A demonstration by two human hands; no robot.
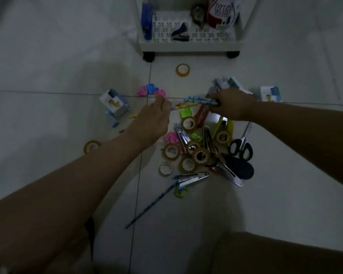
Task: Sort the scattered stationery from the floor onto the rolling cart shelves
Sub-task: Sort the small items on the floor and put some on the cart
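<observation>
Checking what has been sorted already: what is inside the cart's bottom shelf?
On the cart shelf: a blue stapler, a dark staple remover, a tape dispenser and a red-white can. Behind the can is hidden.

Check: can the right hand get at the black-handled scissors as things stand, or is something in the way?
Probably not yet. The scissors lie uncovered on the floor at the pile's right edge, just below the right forearm, but the right hand is already gripping a bundle of pencils. It would need to free up first.
</observation>
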